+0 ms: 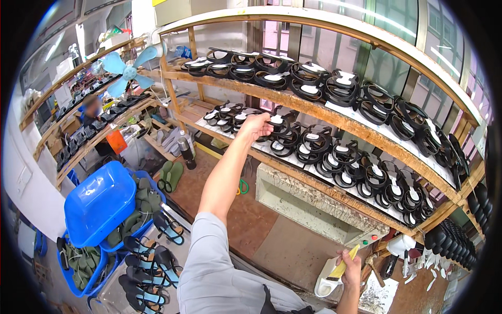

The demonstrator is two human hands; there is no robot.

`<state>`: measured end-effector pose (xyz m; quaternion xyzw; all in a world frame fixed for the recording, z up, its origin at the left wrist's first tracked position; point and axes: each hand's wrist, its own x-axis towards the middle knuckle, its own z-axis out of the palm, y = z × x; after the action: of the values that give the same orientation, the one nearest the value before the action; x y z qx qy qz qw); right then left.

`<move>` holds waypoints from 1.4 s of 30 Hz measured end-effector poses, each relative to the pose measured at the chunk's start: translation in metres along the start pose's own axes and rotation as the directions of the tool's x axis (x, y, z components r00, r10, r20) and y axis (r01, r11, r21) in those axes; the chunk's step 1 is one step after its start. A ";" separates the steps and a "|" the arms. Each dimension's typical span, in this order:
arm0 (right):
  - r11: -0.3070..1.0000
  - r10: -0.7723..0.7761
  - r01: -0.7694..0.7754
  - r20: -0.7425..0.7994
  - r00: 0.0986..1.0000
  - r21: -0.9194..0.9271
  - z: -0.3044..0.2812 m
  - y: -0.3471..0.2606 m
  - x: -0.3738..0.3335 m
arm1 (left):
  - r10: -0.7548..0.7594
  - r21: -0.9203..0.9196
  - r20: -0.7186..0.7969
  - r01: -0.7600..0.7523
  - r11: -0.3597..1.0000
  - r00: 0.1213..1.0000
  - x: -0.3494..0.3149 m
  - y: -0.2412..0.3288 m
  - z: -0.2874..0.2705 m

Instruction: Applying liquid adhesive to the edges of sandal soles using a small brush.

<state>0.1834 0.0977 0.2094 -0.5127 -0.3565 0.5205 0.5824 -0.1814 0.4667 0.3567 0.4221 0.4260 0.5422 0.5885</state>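
My left hand [256,127] reaches out to the lower wooden shelf, fingers closed at the edge of a black strappy sandal [277,120] with a white patch inside. More black sandals [314,140] stand along that shelf on both sides of it. Low at the right, my right hand [351,266] is wrapped round a brush [346,263] with a yellow handle. Beside its bristles is a white, hollow, rounded piece [325,281]; whether the hand grips this too, I cannot tell.
An upper shelf [298,98] bears more black sandals. Beneath is a worn box-like machine [308,204] with coloured buttons. Blue tubs [99,204] and sandals with blue insoles [149,267] are at left, near a fan [129,72]. A hammer [374,269] lies at right. Another person sits far left.
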 end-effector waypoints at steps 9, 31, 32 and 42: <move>0.999 0.015 -0.008 -0.189 0.982 0.036 -0.024 0.011 -0.016 | -0.124 0.158 -0.004 0.123 0.980 0.992 0.035 -0.024 -0.009; 0.966 -0.142 0.245 -0.623 0.769 0.082 -0.122 0.014 -0.055 | -0.349 0.555 0.805 -0.402 0.728 0.480 -0.220 -0.330 0.147; 0.961 -0.117 0.252 -0.657 0.744 0.113 -0.127 0.018 -0.067 | -0.335 0.541 0.838 -0.571 0.618 0.431 -0.238 -0.336 0.182; 0.926 0.021 0.305 -0.837 0.546 0.222 -0.189 0.070 -0.204 | -0.652 0.343 0.733 -0.933 0.105 0.196 -0.263 -0.426 0.324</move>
<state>0.3042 -0.1483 0.1243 -0.5555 0.0140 0.2220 0.8012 0.2347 0.1692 0.0507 0.9622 0.1010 -0.2071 0.1451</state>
